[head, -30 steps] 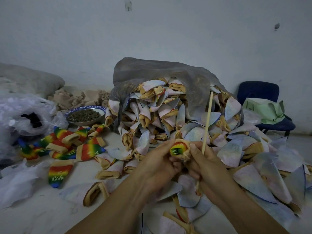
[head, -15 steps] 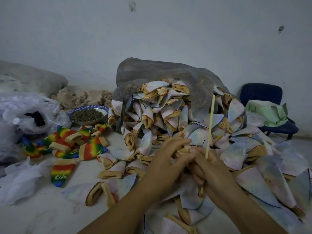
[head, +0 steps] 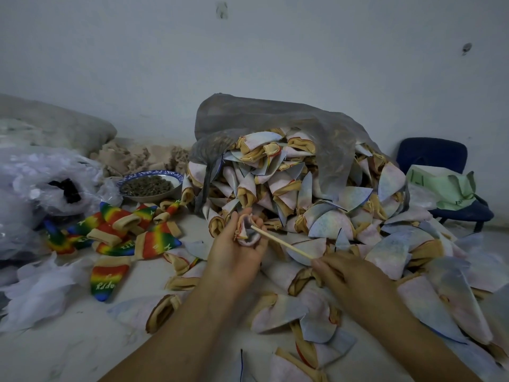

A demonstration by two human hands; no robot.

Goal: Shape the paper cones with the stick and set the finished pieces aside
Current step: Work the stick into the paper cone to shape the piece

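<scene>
- step in hand: shaping one piece. the left hand (head: 234,256) holds a pale cone (head: 247,233) up in front of the pile (head: 289,188), its fingers (head: 236,223) curled round the crumpled paper with the mouth turned toward the right.
- the right hand (head: 347,274) grips the near end of the stick (head: 281,242), fingers closed round it. the stick slants up and left, and its tip sits at the cone's mouth; whether it is already inside the paper i cannot tell.
- the cone looks bunched and pale side out, so it reads as unfinished, early in its shaping.
- next move, as i judge it: push the stick along the cone's axis toward the point while the left hand keeps the paper from sliding, gently enough not to pierce the tip.
- after that the piece would go with the rainbow pieces (head: 154,242) lying on the floor (head: 68,351) to the left, well apart from the pile, just in front of a bowl (head: 150,186).
- the pile of pale cones is far bigger than the rainbow group, so most of the work seems left to do.
</scene>
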